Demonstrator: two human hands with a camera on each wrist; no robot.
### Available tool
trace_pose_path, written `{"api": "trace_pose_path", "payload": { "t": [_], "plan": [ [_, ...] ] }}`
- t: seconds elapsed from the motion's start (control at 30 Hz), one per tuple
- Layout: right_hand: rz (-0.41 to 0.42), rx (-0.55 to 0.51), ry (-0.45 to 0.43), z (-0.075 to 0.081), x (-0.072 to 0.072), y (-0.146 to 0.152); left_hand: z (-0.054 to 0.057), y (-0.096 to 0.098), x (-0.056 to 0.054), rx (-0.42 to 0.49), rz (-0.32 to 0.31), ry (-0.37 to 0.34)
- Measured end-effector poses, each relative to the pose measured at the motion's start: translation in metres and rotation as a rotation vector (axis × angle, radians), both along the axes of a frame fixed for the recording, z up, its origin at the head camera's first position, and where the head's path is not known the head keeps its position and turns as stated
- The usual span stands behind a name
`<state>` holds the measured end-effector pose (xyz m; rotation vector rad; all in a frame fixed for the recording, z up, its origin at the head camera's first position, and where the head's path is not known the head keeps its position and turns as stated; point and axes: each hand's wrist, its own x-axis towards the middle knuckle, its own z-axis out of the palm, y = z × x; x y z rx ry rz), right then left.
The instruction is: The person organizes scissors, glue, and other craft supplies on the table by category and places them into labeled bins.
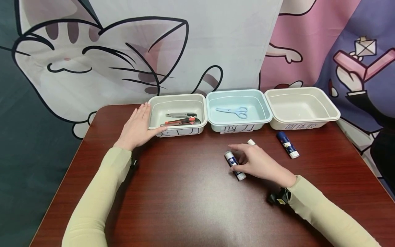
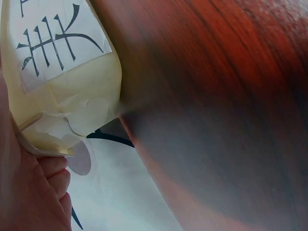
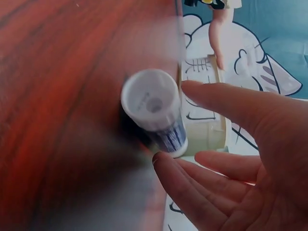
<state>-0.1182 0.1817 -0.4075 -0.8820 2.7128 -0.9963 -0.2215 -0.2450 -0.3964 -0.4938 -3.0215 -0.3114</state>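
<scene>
My right hand hovers over a blue-and-white glue stick lying on the dark wooden table. In the right wrist view its fingers are spread on either side of the glue stick, not closed on it. A second glue stick pokes out behind that hand. A third one lies further right. My left hand rests flat against the left wall of a cream bin, fingers straight.
Three bins line the table's far edge. The left cream one holds utility knives, the light blue bin holds scissors, and the right cream bin has nothing in it. A cartoon cat cloth hangs behind.
</scene>
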Motion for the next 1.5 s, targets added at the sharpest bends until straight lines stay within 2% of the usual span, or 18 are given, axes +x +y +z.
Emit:
{"api": "trace_pose_path", "payload": {
  "t": [0.33,0.97,1.5],
  "plan": [
    [-0.026,0.022,0.027,-0.011,0.002,-0.004,0.0,0.0,0.0,0.003,-0.002,0.001],
    [-0.023,0.038,0.019,-0.01,0.0,-0.007,-0.001,-0.001,0.001,0.006,0.0,-0.004],
    [-0.049,-0.021,-0.024,-0.01,-0.004,0.0,-0.001,-0.001,0.001,0.012,-0.003,-0.003]
  ]
}}
